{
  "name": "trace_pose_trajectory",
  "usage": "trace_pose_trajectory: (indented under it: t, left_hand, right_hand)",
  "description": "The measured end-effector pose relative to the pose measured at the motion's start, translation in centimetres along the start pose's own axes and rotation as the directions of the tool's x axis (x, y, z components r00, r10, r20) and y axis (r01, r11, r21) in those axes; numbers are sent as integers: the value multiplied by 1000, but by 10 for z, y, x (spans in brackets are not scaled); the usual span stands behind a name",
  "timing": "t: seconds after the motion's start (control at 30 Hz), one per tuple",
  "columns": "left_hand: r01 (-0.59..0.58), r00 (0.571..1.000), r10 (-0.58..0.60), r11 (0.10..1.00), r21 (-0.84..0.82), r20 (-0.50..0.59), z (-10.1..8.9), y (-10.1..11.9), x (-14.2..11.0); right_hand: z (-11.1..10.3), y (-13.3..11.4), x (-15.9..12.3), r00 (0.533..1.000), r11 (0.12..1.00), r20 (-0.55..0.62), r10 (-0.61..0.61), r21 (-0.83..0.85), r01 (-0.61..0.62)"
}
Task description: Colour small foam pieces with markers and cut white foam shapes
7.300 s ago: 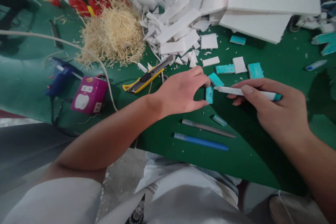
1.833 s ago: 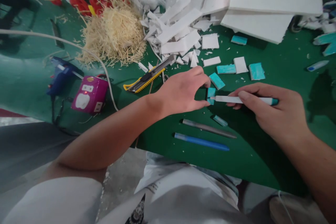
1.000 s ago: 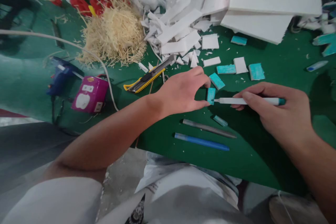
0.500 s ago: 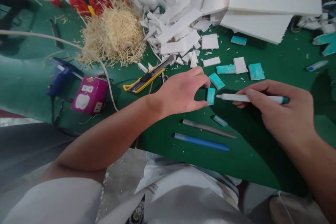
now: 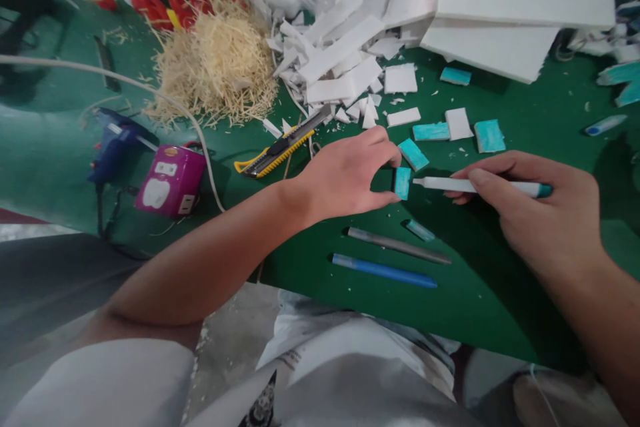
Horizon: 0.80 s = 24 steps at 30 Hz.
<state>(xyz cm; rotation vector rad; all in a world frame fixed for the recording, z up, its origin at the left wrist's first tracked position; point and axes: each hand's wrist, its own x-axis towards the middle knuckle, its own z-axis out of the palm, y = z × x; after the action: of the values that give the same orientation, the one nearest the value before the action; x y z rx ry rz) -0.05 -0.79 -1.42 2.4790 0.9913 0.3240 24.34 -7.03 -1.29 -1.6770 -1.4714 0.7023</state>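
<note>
My left hand (image 5: pixel 355 170) pinches a small foam block (image 5: pixel 403 183) between thumb and fingers; its top face is coloured turquoise. My right hand (image 5: pixel 545 207) is closed round a white marker pen (image 5: pixel 453 185) with a teal end, its tip just right of the block. Behind the held block lie turquoise-coloured foam pieces (image 5: pixel 413 155) and a plain white piece (image 5: pixel 459 124). A clear teal pen cap (image 5: pixel 420 230) rests in front of my hands. Nearer to me are a grey marker (image 5: pixel 399 245) and a blue marker (image 5: pixel 385 271).
A yellow utility knife (image 5: pixel 283 147) lies left of my left hand, its blade extended. Behind it are white foam scraps (image 5: pixel 340 60) and a wood-straw heap (image 5: pixel 220 67). A blue glue gun (image 5: pixel 117 140) and pink power adapter (image 5: pixel 173 180) sit left, with a white cable (image 5: pixel 200 130) nearby.
</note>
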Motion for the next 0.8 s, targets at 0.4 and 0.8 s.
trace_pose_trajectory:
  t: [0.4, 0.8]
  left_hand:
    - [18, 1000, -18, 1000, 5, 24, -1, 1, 0]
    - [18, 1000, -18, 1000, 3, 14, -1, 2, 0]
  right_hand:
    - [0, 3, 0, 1000, 1000, 9, -8, -4, 8]
    - [0, -3, 1, 999, 999, 9, 38, -6, -38]
